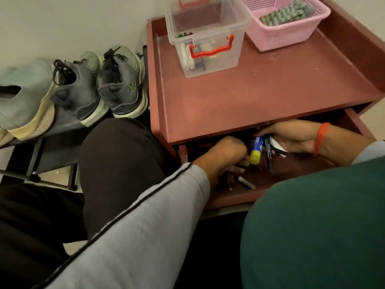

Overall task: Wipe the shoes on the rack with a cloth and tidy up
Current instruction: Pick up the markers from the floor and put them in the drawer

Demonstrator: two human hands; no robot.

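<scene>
Plain wall behind; red worktop on the right carries a clear box and pink basket holding a cloth, likely your wiper. Shoes sit untouched on the rack, far left. You're crouched at the open drawer: right hand clamped on a glue stick and pens, left hand curled low, grip unclear.

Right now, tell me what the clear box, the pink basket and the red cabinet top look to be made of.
Clear box: transparent, glossy hard plastic; its contents show through, and its clip handles are red. Pink basket: moulded plastic, going by the regular perforated mesh walls and smooth rim. Cabinet top: probably painted or laminated wood board, matte reddish-brown with small pale scuffs; the core material is not visible.
</scene>
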